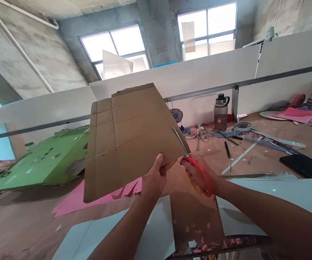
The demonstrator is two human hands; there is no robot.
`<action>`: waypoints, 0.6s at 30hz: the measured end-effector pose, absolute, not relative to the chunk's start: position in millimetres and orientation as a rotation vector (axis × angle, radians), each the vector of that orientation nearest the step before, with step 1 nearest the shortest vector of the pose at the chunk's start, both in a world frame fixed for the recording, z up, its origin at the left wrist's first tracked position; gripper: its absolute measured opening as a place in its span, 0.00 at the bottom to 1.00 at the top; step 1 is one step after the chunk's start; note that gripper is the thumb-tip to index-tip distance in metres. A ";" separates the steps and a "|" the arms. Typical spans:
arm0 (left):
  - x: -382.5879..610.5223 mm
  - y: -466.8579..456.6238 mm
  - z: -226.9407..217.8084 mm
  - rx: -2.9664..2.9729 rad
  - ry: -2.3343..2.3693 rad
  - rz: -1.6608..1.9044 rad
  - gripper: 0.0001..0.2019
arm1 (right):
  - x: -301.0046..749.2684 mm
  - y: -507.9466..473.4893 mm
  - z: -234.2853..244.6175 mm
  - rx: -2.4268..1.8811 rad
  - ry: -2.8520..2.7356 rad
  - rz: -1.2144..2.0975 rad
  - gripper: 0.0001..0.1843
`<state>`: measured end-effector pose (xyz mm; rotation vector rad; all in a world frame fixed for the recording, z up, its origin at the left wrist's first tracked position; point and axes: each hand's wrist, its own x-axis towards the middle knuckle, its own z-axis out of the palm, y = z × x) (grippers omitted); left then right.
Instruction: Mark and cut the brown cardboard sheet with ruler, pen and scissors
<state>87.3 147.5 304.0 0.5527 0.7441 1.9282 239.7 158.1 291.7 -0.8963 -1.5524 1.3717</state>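
A creased brown cardboard sheet (134,133) is held up at a tilt above the table. My left hand (157,175) grips its lower edge, thumb on the near face and the other fingers behind. In my right hand (196,173) is a pair of scissors (203,175) with red handles, fingers closed around the loops. One blade shows in front of the sheet near its right edge; the other blade is hidden, apparently behind the cardboard. Beneath the sheet, pink paper (96,198) with cut edges lies on the table.
White sheets (156,227) lie at the near edge, with more white sheets (275,202) on the right. A bottle (221,113), tape roll (242,126), black pen (227,149) and phone (304,165) sit on the right. A green box (47,159) stands left. Paper scraps litter the brown table (210,151).
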 end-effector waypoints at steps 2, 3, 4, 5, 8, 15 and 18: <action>86.4 148.1 303.6 0.540 0.745 1.919 0.11 | 239.6 157.7 293.4 -0.891 -1.556 1.378 0.15; 86.0 148.1 303.2 0.534 0.751 1.902 0.11 | 239.6 157.7 294.2 -0.891 -1.547 1.383 0.15; 85.5 147.8 302.8 0.539 0.748 1.872 0.11 | 239.5 157.7 294.8 -0.888 -1.540 1.382 0.15; 85.0 147.2 302.1 0.558 0.728 1.843 0.10 | 239.4 157.8 295.2 -0.883 -1.536 1.372 0.15; 83.8 143.9 299.6 0.654 0.591 1.789 0.13 | 239.0 157.6 295.4 -0.868 -1.537 1.361 0.14; 82.0 142.8 293.6 0.761 0.519 1.921 0.20 | 240.3 157.5 293.6 -0.856 -1.444 1.529 0.11; 76.7 148.2 290.3 0.696 0.681 1.924 0.16 | 242.6 157.6 292.7 -0.816 -1.467 1.529 0.11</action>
